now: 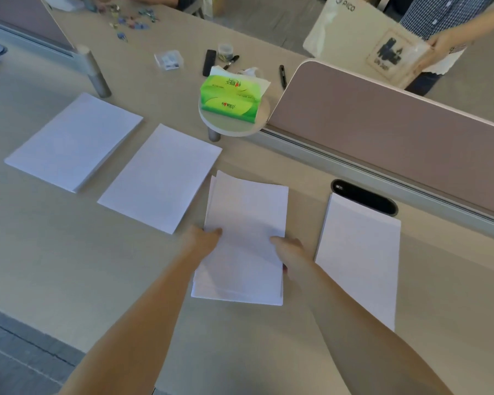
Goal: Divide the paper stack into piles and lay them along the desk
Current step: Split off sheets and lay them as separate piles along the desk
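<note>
Mid desk [69,266], stack [247,212] points away (fanned).

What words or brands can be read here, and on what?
"PICO": white carrier bag, top right.
Green plastic tissue pack: red logo, too blurred to read.
Tan panel with black picture: caption too small to read.
White paper stack, centre: no print visible.

Bare forearms [143,323], bare left grip [204,238] and right grip [290,250].
</note>
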`<state>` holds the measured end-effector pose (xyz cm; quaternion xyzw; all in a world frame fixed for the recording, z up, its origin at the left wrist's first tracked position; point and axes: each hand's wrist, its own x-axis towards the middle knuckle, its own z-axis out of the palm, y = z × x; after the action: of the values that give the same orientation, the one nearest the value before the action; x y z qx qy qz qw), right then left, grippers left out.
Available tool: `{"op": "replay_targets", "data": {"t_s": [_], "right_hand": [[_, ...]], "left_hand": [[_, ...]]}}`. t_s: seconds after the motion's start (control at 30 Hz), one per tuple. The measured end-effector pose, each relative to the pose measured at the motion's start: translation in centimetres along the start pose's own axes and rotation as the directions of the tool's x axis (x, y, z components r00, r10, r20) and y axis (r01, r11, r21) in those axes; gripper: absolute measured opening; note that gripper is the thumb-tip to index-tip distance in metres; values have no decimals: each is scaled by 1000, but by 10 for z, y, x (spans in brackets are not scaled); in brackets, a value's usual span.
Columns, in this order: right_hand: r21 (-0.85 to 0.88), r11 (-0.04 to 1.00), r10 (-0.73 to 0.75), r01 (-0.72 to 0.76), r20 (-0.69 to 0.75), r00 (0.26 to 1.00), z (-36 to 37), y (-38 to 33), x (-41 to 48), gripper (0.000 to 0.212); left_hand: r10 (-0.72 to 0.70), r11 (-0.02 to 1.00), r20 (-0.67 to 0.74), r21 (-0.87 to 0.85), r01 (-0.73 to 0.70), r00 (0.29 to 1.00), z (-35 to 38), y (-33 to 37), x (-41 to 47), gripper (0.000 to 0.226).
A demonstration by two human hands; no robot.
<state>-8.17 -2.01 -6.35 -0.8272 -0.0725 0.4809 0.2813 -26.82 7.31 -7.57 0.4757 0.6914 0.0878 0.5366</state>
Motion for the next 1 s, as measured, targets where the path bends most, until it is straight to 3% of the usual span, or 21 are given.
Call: {"op": "replay_targets", "data": {"t_s": [0.07, 0.13, 0.33, 0.43, 0.57, 0.67, 0.77, 1.0], "right_hand": [[5, 1000, 4, -4, 52, 999, 1, 4, 0, 29], [-11, 1000, 25, -24, 73, 997, 2, 12, -5, 40], [-7, 1000, -15, 16, 36, 999, -1, 32, -19, 37], [90, 993, -75, 75, -14, 997, -19, 37, -27, 57], [170, 967, -186, 190, -39, 982, -71, 49, -45, 39], [197, 939, -270, 283, -93, 958, -129, 76, -59, 37], [189, 923, -310, 336, -155, 938, -186, 115, -67, 36], [175, 943, -220, 282, -308, 926, -343, 271, -76, 33]], "left_hand": [[-26, 996, 56, -78, 30, 998, 1, -3, -5, 39], [4, 998, 69, -59, 0, 998, 2, -9, -13, 37], [329, 943, 32, 50, -330, 944, 2, -24, -51, 25], [397, 918, 3, 12, -397, 918, 3, -20, -75, 24], [427, 892, -31, -147, -427, 904, 23, -6, -115, 31], [436, 885, 21, -189, -425, 900, 65, 3, -153, 20], [428, 898, 45, -137, -419, 903, 121, 3, -187, 29], [463, 879, 194, 22, -476, 865, 305, -26, -304, 36]]}}
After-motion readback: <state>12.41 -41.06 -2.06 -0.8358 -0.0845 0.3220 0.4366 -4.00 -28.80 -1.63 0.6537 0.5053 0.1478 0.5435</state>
